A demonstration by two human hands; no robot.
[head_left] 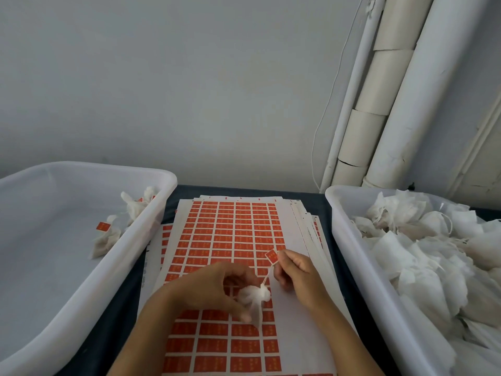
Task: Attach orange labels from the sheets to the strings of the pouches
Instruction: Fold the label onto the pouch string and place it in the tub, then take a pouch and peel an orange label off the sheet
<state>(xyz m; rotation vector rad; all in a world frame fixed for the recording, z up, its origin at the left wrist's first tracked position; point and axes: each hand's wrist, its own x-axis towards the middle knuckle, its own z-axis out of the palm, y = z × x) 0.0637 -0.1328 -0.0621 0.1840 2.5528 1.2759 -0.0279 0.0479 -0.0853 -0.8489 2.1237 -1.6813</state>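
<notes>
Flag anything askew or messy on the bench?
Only the stack of white sheets of orange labels: its lower sheets fan out to the right and a second sheet juts out left. Both translucent plastic bins sit upright, nothing spilled.

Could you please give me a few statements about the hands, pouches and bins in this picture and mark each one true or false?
1. The left hand holds a white pouch. True.
2. The right hand is empty. False: it pinches the pouch's string just below an orange label.
3. The right bin is heaped with pouches. True.
4. The left bin holds no pouches. False: a few lie in it, at least one with an orange label.
5. The label sheets lie between the two bins. True.
</notes>
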